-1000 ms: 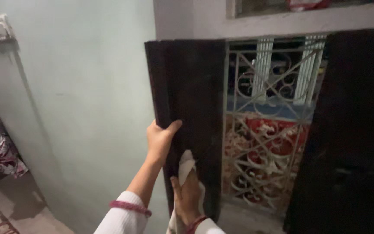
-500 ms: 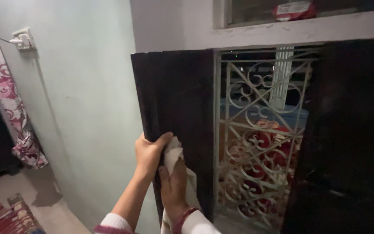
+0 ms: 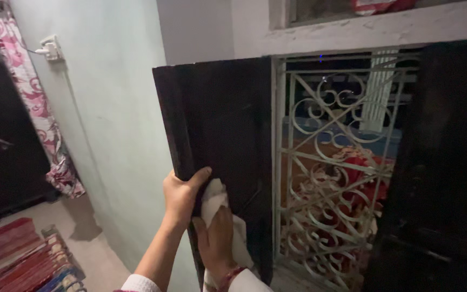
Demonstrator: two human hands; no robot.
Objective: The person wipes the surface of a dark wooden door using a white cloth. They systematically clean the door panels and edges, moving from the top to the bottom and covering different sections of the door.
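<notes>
One package (image 3: 377,5) shows: it lies on the ledge (image 3: 363,30) above the window, at the top edge of the view, right of the middle. Only its lower part is in the picture, a soft, flattish pack in red with a pale patch like a label along its left side. What it holds cannot be told, and there are no signs or screens here.

dark brown shutter (image 3: 217,140), white cloth (image 3: 214,200), scrollwork grille (image 3: 331,162)
</notes>
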